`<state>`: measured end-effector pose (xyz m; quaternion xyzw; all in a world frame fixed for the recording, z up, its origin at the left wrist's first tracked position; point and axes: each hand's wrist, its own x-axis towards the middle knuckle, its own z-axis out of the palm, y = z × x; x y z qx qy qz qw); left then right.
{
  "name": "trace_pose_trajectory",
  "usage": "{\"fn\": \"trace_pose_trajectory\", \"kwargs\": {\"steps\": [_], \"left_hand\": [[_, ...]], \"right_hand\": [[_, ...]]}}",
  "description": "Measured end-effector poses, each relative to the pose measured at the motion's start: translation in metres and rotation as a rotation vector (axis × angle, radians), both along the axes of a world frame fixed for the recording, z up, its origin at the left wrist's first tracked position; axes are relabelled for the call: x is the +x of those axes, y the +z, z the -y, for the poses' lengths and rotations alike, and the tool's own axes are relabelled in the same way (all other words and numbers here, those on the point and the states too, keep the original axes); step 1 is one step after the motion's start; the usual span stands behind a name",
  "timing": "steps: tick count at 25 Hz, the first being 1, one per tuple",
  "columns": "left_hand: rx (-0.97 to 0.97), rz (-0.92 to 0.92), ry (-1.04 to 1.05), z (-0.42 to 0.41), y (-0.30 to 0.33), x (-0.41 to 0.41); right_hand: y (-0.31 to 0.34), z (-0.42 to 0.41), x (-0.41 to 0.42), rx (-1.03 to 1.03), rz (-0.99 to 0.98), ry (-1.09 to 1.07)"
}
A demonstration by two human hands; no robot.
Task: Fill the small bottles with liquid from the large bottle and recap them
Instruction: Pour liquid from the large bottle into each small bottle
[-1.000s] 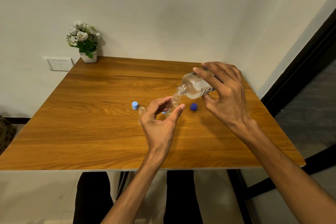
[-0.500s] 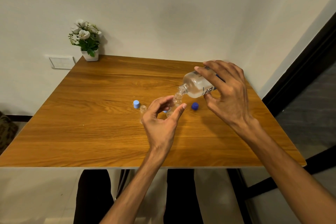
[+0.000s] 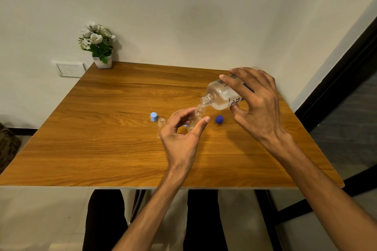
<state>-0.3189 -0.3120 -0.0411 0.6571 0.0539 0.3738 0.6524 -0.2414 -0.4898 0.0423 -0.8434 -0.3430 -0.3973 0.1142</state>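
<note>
Right hand (image 3: 257, 106) grips the big bottle (image 3: 223, 96) tipped neck-down, mouth right at the mouth of a small bottle (image 3: 196, 118) that the left hand (image 3: 181, 138) holds between thumb and fingers, mid-worktop toward the right edge. Those openings are tiny, so I'd guess a bit too much tilt or a wobble sends liquid over the worktop (image 3: 102, 149). A second small bottle (image 3: 161, 125) stands open just left, with caps (image 3: 154, 116) beside it, easy to knock.
</note>
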Motion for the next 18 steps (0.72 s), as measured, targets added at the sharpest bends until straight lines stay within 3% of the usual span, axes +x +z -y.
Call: {"fn": "trace_pose_trajectory", "kwargs": {"steps": [18], "left_hand": [[0.004,0.023,-0.001,-0.0006,-0.0031,0.0020]], "right_hand": [[0.0035,0.0015,0.0031,-0.018,0.032,0.011]]}}
